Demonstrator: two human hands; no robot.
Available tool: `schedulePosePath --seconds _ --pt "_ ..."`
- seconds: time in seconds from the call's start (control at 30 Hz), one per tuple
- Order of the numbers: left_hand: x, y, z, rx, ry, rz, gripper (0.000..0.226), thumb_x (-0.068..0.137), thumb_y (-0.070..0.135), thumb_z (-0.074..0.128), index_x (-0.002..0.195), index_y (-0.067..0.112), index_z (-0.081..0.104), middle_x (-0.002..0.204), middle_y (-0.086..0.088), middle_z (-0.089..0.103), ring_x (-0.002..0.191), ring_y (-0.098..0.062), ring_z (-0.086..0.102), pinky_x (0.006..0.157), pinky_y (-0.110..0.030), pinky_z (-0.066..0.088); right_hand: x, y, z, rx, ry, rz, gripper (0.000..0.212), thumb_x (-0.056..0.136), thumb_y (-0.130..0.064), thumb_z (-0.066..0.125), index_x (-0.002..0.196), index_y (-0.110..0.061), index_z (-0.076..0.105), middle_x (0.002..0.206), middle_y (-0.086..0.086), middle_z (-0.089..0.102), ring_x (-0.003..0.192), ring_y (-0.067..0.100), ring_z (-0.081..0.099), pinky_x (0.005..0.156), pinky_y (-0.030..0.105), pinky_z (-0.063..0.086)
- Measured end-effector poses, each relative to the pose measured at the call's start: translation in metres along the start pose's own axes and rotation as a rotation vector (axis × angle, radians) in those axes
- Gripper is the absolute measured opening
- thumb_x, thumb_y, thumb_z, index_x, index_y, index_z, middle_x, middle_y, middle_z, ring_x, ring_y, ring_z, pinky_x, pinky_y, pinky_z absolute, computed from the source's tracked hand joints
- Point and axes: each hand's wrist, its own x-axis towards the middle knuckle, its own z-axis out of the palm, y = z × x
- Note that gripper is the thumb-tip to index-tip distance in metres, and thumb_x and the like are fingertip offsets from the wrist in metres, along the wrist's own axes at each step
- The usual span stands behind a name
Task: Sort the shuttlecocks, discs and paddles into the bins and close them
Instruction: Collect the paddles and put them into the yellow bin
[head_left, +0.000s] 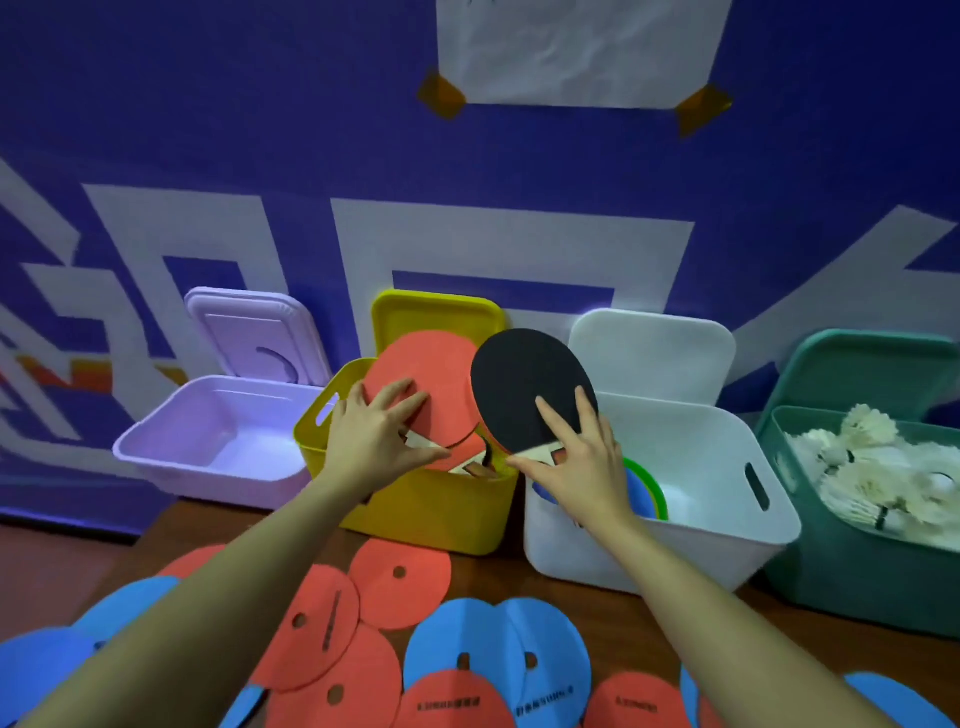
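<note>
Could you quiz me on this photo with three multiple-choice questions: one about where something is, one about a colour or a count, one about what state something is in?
1. Where are the shuttlecocks?
A. in the green bin
B. in the lilac bin
C. loose on the table

2. How many bins stand along the wall?
A. two
B. four
C. six

3. What state are the bin lids in?
A. all shut
B. all open
C. only the yellow one open

Answers:
1 A: the white feathered pile fills the green bin at far right.
2 B: the lilac bin, the yellow bin, the white bin and the green one make four.
3 B: every lid, like the yellow lid, stands raised against the wall while the left hand and right hand hold paddles over the yellow bin.
</note>
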Motion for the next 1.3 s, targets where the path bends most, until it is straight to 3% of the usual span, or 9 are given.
schedulePosePath --seconds 0.33,0.57,0.63,0.73,0.83,0.97,1.07,1.2,1.3 --pt "0.068 -0.051 0.041 0.023 -0.426 0.247 0.115 0.039 0.099 0.026 0.137 0.039 0.043 0.148 0.013 0.034 0.134 -0.039 0.029 0.103 -0.045 0.03 0.054 0.003 0.036 0.107 -0.04 0.053 0.08 0.066 -0.065 0.068 0.137 -0.049 0.035 0.156 -0.005 0.015 0.139 0.022 0.023 0.111 0.045 0.028" --pt "0.089 -0.067 0.095 -0.2 -0.519 0.379 0.081 0.064 0.08 0.045 0.122 0.026 0.06 0.132 0.002 0.051 0.116 -0.025 0.053 0.093 -0.036 0.041 0.066 -0.02 0.051 0.119 -0.022 0.138 0.079 0.062 -0.06 0.075 0.133 -0.05 0.04 0.155 -0.011 0.017 0.138 0.015 0.024 0.111 0.041 0.031" --pt "0.084 -0.07 0.104 -0.176 -0.583 0.379 0.074 0.074 0.067 0.057 0.132 0.023 0.05 0.14 -0.004 0.041 0.12 -0.027 0.049 0.097 -0.036 0.039 0.067 -0.026 0.056 0.13 -0.02 0.173 0.079 0.062 -0.06 0.075 0.133 -0.051 0.04 0.155 -0.013 0.016 0.139 0.014 0.023 0.111 0.041 0.031" --pt "0.077 -0.077 0.106 -0.143 -0.656 0.269 0.108 0.063 0.083 0.049 0.148 0.023 0.02 0.152 -0.004 0.022 0.135 -0.027 0.032 0.107 -0.041 0.03 0.068 -0.032 0.061 0.131 -0.023 0.206 0.079 0.062 -0.059 0.075 0.133 -0.05 0.04 0.155 -0.012 0.017 0.139 0.014 0.023 0.11 0.042 0.033" --pt "0.078 -0.086 0.093 -0.302 -0.543 0.258 0.129 0.049 0.098 0.027 0.15 0.023 -0.001 0.156 -0.005 0.012 0.14 -0.026 0.022 0.111 -0.042 0.027 0.072 -0.04 0.065 0.088 -0.071 0.207 0.079 0.062 -0.059 0.075 0.132 -0.049 0.041 0.155 -0.01 0.018 0.139 0.016 0.024 0.11 0.042 0.032" --pt "0.086 -0.097 0.068 -0.473 -0.345 0.3 0.119 0.06 0.085 0.048 0.147 0.029 -0.009 0.157 -0.007 0.003 0.142 -0.027 0.016 0.11 -0.041 0.025 0.081 -0.052 0.069 0.02 -0.181 0.14 0.08 0.06 -0.066 0.072 0.132 -0.052 0.04 0.155 -0.01 0.019 0.138 0.016 0.025 0.11 0.04 0.032" --pt "0.091 -0.101 0.062 -0.468 -0.38 0.349 0.115 0.057 0.088 0.046 0.147 0.035 -0.002 0.157 -0.005 0.002 0.142 -0.027 0.016 0.111 -0.041 0.024 0.089 -0.06 0.073 -0.059 -0.33 0.038 0.081 0.062 -0.069 0.068 0.135 -0.052 0.036 0.156 -0.008 0.017 0.139 0.017 0.024 0.111 0.039 0.028" --pt "0.085 -0.112 0.075 -0.386 -0.446 0.278 0.121 0.046 0.101 0.02 0.141 0.026 0.038 0.152 -0.001 0.024 0.136 -0.024 0.024 0.111 -0.039 0.023 0.092 -0.069 0.089 -0.129 -0.417 0.003 0.081 0.065 -0.069 0.066 0.137 -0.05 0.034 0.156 -0.008 0.013 0.139 0.017 0.021 0.112 0.036 0.021" --pt "0.083 -0.117 0.087 -0.329 -0.52 0.253 0.126 0.042 0.102 0.016 0.139 0.026 0.041 0.15 -0.001 0.028 0.135 -0.026 0.026 0.11 -0.039 0.023 0.096 -0.069 0.105 -0.161 -0.48 0.014 0.081 0.068 -0.069 0.063 0.139 -0.048 0.031 0.157 -0.007 0.01 0.14 0.019 0.018 0.111 0.037 0.019"
